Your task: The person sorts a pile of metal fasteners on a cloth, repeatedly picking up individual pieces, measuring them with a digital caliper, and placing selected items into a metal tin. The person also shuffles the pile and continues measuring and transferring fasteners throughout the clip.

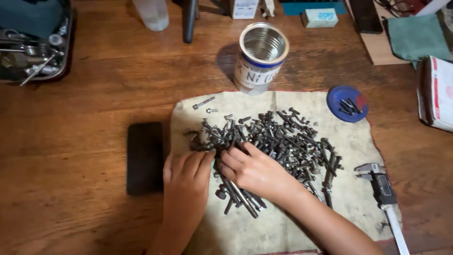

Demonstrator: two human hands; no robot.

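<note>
A heap of dark bolts and screws [283, 137] lies spread on a dirty cream cloth [283, 226] on the wooden table. My left hand [186, 177] rests palm down at the heap's left edge, fingertips touching the bolts. My right hand [255, 170] lies on the heap's near side, fingers curled among the bolts; whether it grips one I cannot tell. Several long bolts [243, 200] lie under and in front of my right hand. Two loose bolts [204, 103] sit apart at the cloth's far left corner.
An open tin can [260, 59] stands just beyond the cloth. A blue lid [348, 104] holds a few screws at right. A digital caliper [384, 193] lies on the cloth's right edge. A black phone [145, 158] lies left. A metal tray of tools [33, 45] sits far left.
</note>
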